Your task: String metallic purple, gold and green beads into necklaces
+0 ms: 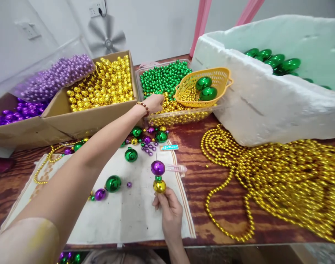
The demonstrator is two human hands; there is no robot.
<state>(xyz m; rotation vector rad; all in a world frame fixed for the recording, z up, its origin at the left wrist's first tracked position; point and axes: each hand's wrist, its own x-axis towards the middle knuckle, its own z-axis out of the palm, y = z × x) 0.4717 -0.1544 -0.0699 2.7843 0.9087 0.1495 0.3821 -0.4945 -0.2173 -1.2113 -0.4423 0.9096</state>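
Observation:
My right hand [171, 211] pinches a large gold bead [159, 186], the lowest of a short upright stack. Above it sit a small green bead [158, 178] and a large purple bead [158, 168], with a thin needle tip poking out on top. Stretched across the table, my left hand [155, 102] is at the clear tray of small green beads [164, 79] and small gold beads [170, 106]. Its fingers are curled and their tips hidden. On the white cloth [123, 223] lie a large green bead [113, 183], a purple bead [100, 194] and a small purple bead [129, 184].
A yellow basket [225, 79] rests on the tray. Cardboard boxes hold gold beads [107, 88] and purple beads [19, 112]. A white foam box [255, 106] stands right, behind gold bead strands [291, 179]. A pink hair clip [180, 168] lies on the cloth.

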